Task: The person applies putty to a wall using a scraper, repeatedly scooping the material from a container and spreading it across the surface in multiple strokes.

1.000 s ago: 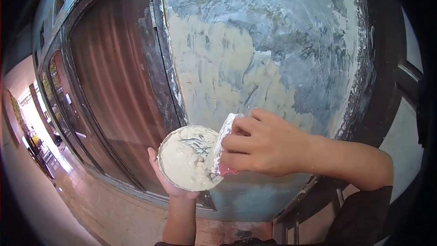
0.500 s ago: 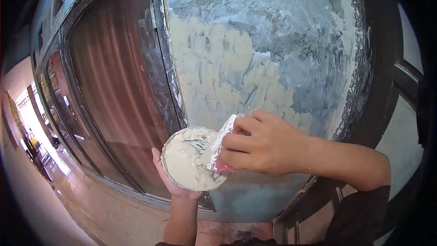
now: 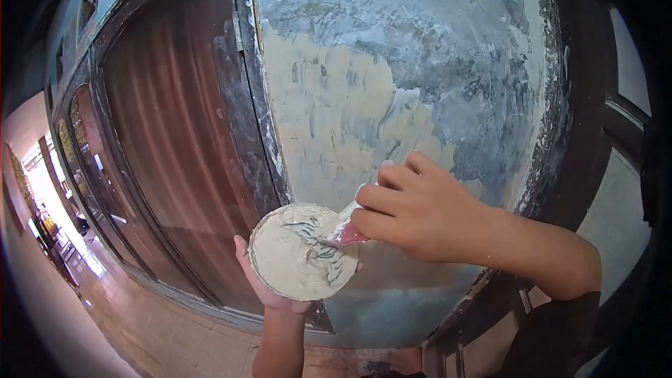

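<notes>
My left hand (image 3: 269, 295) supports a round bowl (image 3: 253, 260) from below, its fingers curled around the underside and mostly hidden. Thick off-white putty (image 3: 283, 262) fills the bowl, with dark streaks scraped through its surface. My right hand (image 3: 423, 217) grips a scraper (image 3: 346, 229) smeared white, with a pinkish-red part low on it. The scraper's lower end is at the bowl's right side, over the streaked putty. Behind both hands stands a wall panel (image 3: 462, 49), blue-grey above, with a cream putty coat (image 3: 329, 91) spread over its left and lower area.
Left of the panel is a dark-framed door (image 3: 175, 112) with a reddish-brown curtain behind its glass. Dark woodwork (image 3: 588, 112) borders the panel on the right. A tiled floor (image 3: 168, 315) runs below, towards a bright opening (image 3: 59, 196) at far left.
My right hand has drawn the scraper up and right across the putty, uncovering more dark streaks. The bowl has shifted slightly down in view.
</notes>
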The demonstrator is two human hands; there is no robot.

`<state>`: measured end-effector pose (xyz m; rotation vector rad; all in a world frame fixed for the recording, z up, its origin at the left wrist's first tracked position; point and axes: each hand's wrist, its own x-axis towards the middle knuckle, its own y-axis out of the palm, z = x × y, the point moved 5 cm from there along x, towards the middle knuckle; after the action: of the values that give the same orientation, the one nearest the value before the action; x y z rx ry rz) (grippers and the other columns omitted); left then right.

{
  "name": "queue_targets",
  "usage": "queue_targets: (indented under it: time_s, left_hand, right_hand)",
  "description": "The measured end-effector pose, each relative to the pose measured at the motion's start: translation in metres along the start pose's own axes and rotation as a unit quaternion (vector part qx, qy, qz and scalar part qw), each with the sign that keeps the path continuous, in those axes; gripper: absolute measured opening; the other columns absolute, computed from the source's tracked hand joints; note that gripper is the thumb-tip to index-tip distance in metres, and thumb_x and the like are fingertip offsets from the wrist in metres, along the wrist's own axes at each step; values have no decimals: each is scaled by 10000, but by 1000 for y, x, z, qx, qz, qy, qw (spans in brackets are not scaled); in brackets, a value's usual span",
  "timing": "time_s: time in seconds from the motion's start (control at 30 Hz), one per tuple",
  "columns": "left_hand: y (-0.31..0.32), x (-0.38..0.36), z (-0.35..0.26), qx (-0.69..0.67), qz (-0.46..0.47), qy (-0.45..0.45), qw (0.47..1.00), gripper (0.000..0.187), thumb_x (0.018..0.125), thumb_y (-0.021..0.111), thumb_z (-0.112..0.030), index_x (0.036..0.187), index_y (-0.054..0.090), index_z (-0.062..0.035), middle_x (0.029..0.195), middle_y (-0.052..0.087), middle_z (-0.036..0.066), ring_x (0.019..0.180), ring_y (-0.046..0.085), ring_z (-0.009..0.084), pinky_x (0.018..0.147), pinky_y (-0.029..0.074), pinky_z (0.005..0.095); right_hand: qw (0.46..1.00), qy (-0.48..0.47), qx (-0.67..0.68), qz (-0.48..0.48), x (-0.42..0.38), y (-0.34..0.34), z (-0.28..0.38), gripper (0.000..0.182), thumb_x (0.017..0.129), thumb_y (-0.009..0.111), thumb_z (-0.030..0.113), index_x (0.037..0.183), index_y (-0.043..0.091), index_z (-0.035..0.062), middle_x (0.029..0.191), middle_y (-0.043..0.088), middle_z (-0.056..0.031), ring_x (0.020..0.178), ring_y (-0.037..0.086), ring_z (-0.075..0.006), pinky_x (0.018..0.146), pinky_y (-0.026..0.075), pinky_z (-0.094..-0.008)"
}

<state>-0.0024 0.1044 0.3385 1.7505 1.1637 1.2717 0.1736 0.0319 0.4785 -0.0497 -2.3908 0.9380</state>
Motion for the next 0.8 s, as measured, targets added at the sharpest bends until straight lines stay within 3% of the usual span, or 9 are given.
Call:
queue_targets:
  time_s: [0.13, 0.27, 0.33, 0.47, 0.53, 0.63, 0.67, 0.77, 0.8]
  left_hand:
    - [1, 4, 0, -56, 99, -45, 992, 911, 949, 297, -773, 1475, 445, -46, 1454, 510, 206, 1260, 542, 433, 1016, 487, 617]
    - [-2, 10, 2, -58, 64, -52, 995, 919, 947, 295, -778, 1476, 441, -42, 1458, 505, 210, 1262, 539, 435, 1006, 493, 617]
    - [-5, 13, 1, -44, 13, -41, 998, 887, 952, 309, -757, 1493, 430, -64, 1496, 469, 227, 1256, 527, 495, 887, 441, 817]
    - [-11, 18, 2, -48, 4, -46, 998, 889, 944, 322, -763, 1501, 419, -77, 1499, 461, 230, 1256, 519, 510, 858, 419, 855]
    - [-10, 18, 2, -97, 65, -80, 990, 940, 937, 310, -788, 1487, 417, -34, 1484, 467, 222, 1270, 529, 447, 996, 485, 643]
    - [-14, 22, 1, -89, 45, -90, 991, 940, 935, 312, -790, 1490, 416, -39, 1486, 465, 220, 1272, 527, 449, 997, 480, 653]
    - [-5, 21, 1, -90, 117, -107, 983, 941, 935, 310, -792, 1491, 415, -40, 1486, 464, 219, 1274, 524, 450, 1005, 478, 648]
    - [-22, 28, 0, -79, 36, -85, 993, 942, 935, 304, -793, 1493, 414, -42, 1488, 463, 219, 1279, 519, 451, 1016, 474, 642]
    - [-21, 30, 0, -55, 84, -81, 992, 943, 937, 297, -792, 1491, 416, -38, 1487, 466, 221, 1283, 516, 447, 1021, 473, 635]
  right_hand:
    - [1000, 19, -3, 8, 2, 3, -4, 114, 822, 671, 186, 928, 664, 148, 957, 578, 5, 942, 576, -208, 732, 445, -361]
    - [999, 36, 13, 30, 4, 7, -6, 118, 833, 669, 195, 940, 657, 146, 974, 581, 1, 963, 583, -213, 724, 458, -358]
    - [999, 33, 25, 31, 6, 11, -5, 125, 850, 661, 205, 960, 656, 147, 979, 580, 1, 968, 580, -213, 698, 459, -362]
    - [997, 36, 15, 63, 9, 16, -2, 101, 863, 657, 220, 933, 661, 147, 976, 581, -1, 969, 579, -210, 681, 463, -364]
    - [997, 29, 6, 74, 11, 19, 0, 92, 849, 662, 219, 903, 669, 144, 964, 578, 3, 975, 579, -205, 688, 465, -361]
    - [995, 18, -3, 101, 9, 25, 0, 259, 788, 657, 155, 1046, 646, 179, 1032, 587, 33, 966, 573, -185, 712, 458, -337]
    - [994, 20, -4, 104, 9, 27, 0, 259, 788, 657, 155, 1046, 646, 179, 1032, 587, 33, 966, 573, -185, 712, 458, -337]
    - [997, 11, -15, 75, 10, 29, 4, 127, 817, 672, 222, 909, 684, 135, 931, 577, 17, 953, 586, -191, 679, 470, -345]
    - [997, 5, -23, 71, 10, 30, 5, 128, 822, 672, 228, 907, 682, 133, 925, 575, 18, 941, 585, -186, 675, 471, -343]
